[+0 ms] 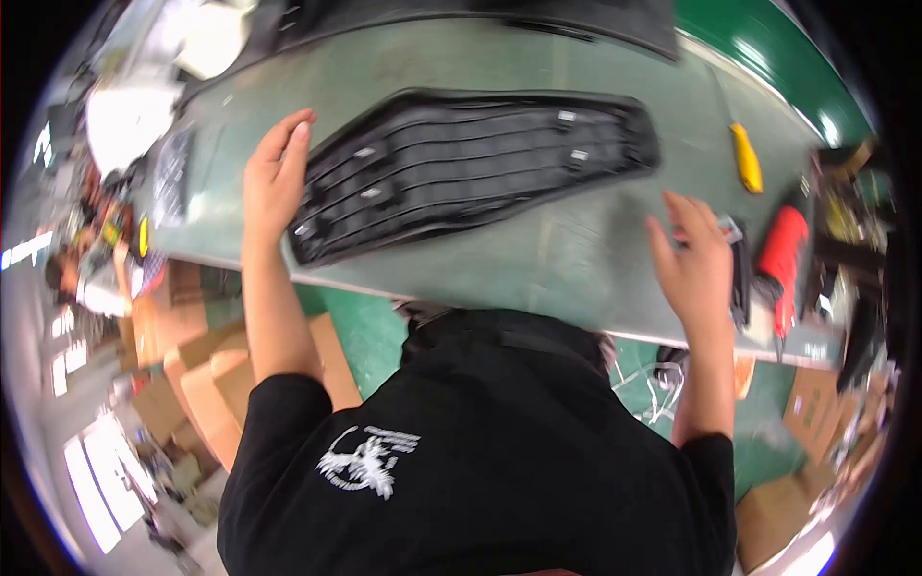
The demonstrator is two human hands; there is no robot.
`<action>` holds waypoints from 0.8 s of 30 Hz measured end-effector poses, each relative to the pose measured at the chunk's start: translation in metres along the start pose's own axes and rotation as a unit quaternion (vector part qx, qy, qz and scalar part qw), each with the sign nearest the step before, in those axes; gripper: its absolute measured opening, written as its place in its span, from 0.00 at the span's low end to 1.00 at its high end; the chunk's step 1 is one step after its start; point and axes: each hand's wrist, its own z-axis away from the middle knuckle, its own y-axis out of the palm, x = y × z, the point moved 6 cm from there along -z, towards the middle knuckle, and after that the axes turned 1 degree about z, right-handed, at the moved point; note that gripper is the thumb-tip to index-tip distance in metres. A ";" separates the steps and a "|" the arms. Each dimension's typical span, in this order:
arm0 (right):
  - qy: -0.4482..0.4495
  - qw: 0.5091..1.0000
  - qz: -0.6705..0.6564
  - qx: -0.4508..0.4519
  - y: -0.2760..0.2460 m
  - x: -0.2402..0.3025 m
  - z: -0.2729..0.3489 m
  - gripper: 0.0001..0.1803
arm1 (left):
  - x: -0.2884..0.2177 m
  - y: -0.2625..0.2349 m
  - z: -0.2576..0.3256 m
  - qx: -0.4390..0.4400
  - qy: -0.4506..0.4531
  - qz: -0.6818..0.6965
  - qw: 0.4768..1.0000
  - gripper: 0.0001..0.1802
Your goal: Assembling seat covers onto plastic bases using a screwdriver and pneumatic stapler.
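Observation:
A long black ribbed plastic panel (480,149), shaped like a seat base, lies on the green worktable (576,259). It widens toward the left, and small pale clips show near both ends. At its left end is my left hand (274,187), fingers stretched and thumb along the panel's edge; whether it touches is hard to tell. My right hand (696,254) hovers right of the panel's narrow end, fingers apart and nothing visible in them. Just beside that hand, partly hidden, is a dark tool with a silvery top (740,274).
Farther right lie a red power tool (785,250) and a yellow-handled screwdriver (746,158). Another large black piece (461,12) spans the table's far edge. A clear plastic bag (173,178) rests at the left. Cardboard boxes (206,379) stand on the floor; a person (96,278) is beyond.

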 end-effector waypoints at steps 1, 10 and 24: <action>0.002 1.000 0.009 -0.002 0.001 -0.002 0.001 0.18 | 0.008 -0.018 0.012 -0.042 -0.053 -0.028 0.997 0.20; 0.165 0.975 -0.151 0.008 0.044 -0.076 -0.021 0.26 | 0.129 -0.064 0.185 -0.202 -0.365 0.149 0.896 0.23; 0.327 0.835 -0.438 0.060 0.082 -0.066 -0.046 0.18 | 0.089 0.011 0.188 -0.134 -0.393 0.499 0.761 0.18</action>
